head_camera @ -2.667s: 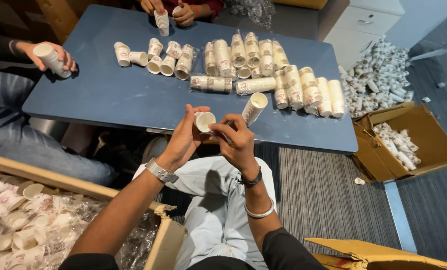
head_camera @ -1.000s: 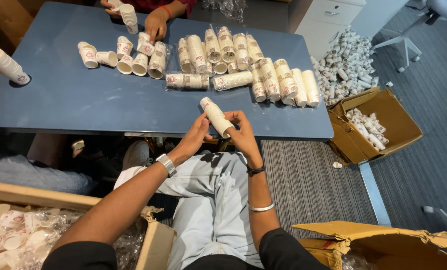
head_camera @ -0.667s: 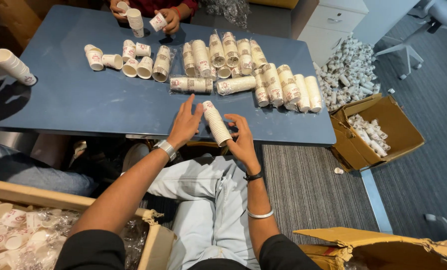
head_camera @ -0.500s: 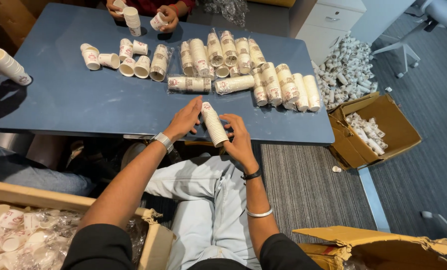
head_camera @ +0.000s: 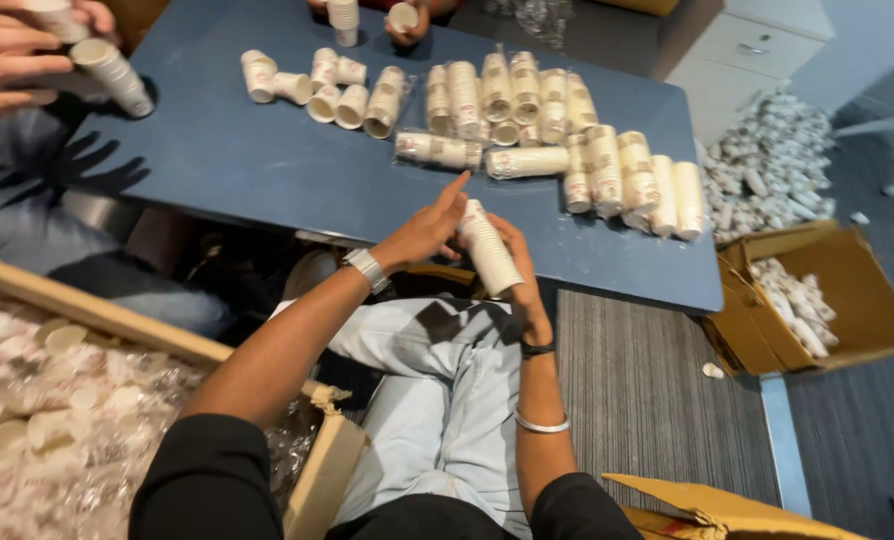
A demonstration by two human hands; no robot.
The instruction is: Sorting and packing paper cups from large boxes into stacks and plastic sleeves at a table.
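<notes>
Left hand (head_camera: 422, 232) open, fingers (head_camera: 454, 188) stretched and loose, grasping nothing, only touching the upper end of one white nested stack of paper cups (head_camera: 487, 250). Just right of these fingers, stack tilted, long axis running from upper left down to lower right, above the near edge of the blue table (head_camera: 217, 165). Right hand (head_camera: 519, 270) behind and under the stack, fingers curled around it, so nearer and carrying. Farther beyond the fingertips, many wrapped cup stacks (head_camera: 527, 162) on the table, too crowded to count exactly. Far right, one brown cardboard box (head_camera: 857, 295).
</notes>
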